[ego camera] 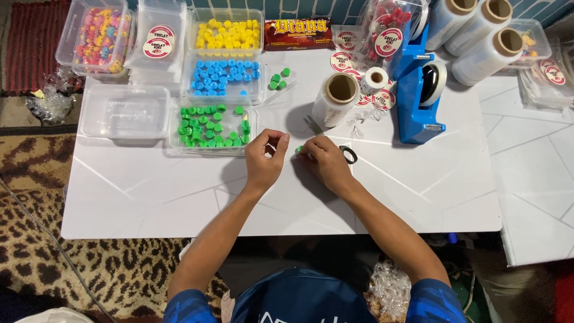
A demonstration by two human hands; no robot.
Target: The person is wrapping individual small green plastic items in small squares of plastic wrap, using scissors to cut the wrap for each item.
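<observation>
Small green piece: mostly hidden under the right hand; shape unclear.
Left hand: fingertip contents too small to tell.
Film rolls, 1 o'clock: cut by the top edge.
Multicoloured tub, 11 o'clock: top cropped.
Crinkled clear wrap, 5 o'clock: partly behind the right arm.

Low white table with faint angled lines across its top, set on the floor. Leopard-print carpet beneath and to the left — brown and black blotches. Red ribbed mat in the far left corner. Second white surface butted against the right side. Strip of teal brick-patterned wall along the top edge — even, soft light throughout.
</observation>
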